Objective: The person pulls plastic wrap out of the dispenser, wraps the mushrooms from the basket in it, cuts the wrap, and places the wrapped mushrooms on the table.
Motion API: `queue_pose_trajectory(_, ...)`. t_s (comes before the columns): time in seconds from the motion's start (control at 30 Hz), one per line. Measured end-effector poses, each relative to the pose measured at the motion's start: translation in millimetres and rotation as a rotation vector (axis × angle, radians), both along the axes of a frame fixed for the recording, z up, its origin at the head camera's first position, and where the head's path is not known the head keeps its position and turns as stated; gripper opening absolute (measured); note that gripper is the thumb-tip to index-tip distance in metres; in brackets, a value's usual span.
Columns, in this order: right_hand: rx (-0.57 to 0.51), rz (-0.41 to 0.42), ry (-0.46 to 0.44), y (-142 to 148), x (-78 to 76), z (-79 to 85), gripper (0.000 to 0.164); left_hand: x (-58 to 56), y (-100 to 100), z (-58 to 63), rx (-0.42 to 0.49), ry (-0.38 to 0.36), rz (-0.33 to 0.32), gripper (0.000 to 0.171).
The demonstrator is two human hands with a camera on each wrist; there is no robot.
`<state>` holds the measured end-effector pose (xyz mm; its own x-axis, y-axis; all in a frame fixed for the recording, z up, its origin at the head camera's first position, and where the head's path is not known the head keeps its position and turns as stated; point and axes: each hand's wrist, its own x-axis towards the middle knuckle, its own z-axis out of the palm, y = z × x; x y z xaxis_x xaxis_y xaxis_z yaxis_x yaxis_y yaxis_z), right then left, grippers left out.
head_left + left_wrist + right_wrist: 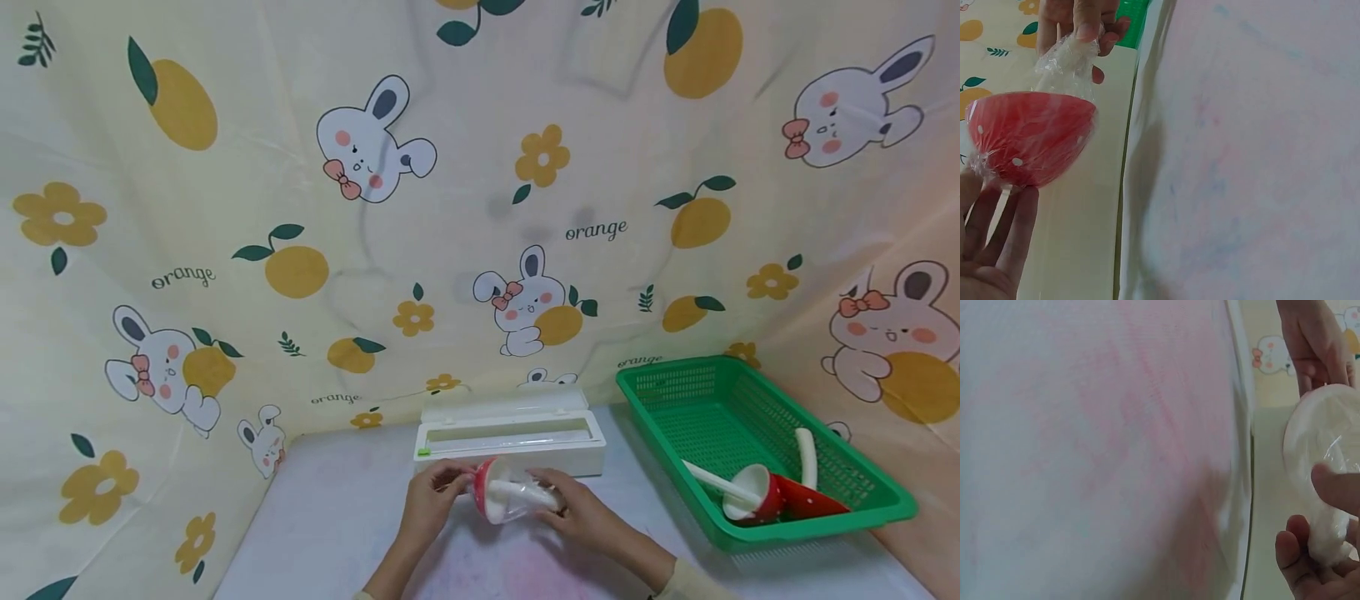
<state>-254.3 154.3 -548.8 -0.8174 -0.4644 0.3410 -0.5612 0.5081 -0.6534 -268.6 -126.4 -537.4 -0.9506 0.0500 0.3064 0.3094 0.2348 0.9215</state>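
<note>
Between my hands is a toy mushroom (484, 493) wrapped in clear cling film, its red, white-dotted cap to the left and white stem to the right. My left hand (429, 500) is at the top of the cap; in the left wrist view its fingertips pinch a gathered bunch of film (984, 167) there. With thumb and fingers, my right hand (583, 512) grips the film-covered stem end. Seen from the right wrist, the pale cap underside (1313, 434) faces the right hand. Film covers the stem (1329, 531) loosely, with wrinkles.
Behind the hands stands a white cling film dispenser (510, 461), lid raised, a film roll in its slot. At right, a green basket (817, 532) holds red-capped toy mushrooms (810, 498) with white stems (807, 458). A printed cloth (450, 250) hangs behind the white tabletop (315, 525).
</note>
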Motion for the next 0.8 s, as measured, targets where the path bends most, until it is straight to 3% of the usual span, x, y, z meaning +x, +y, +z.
queue_pose_trajectory(0.13,-0.088,0.019,0.075,2,-0.3,0.8,0.063,-0.4,-2,-0.3,0.029,-0.022,0.021,0.016)
queue_pose_trajectory(0.37,-0.163,-0.042,0.142,2,-0.4,1.4,0.051,-0.9,-3,-0.7,0.054,-0.023,0.043,0.016)
queue_pose_trajectory(0.47,-0.165,-0.077,0.106,2,1.0,3.9,0.043,-1.0,-3,-0.3,0.067,-0.042,0.002,0.02)
queue_pose_trajectory(0.57,-0.166,-0.106,0.06,2,3.1,6.1,0.036,9.2,0,16.5,0.051,-0.07,-0.049,0.022)
queue_pose_trajectory(0.67,-0.177,-0.098,0.03,3,4.2,6.6,0.032,12.0,3,21.3,0.025,-0.085,-0.054,0.018)
queue_pose_trajectory(0.7,-0.182,-0.088,0.021,3,4.4,6.5,0.031,12.1,3,21.5,0.024,-0.081,-0.053,0.017)
queue_pose_trajectory(0.8,-0.183,-0.05,-0.013,3,3.9,5.0,0.03,2.8,2,6.4,0.016,-0.056,-0.02,0.014)
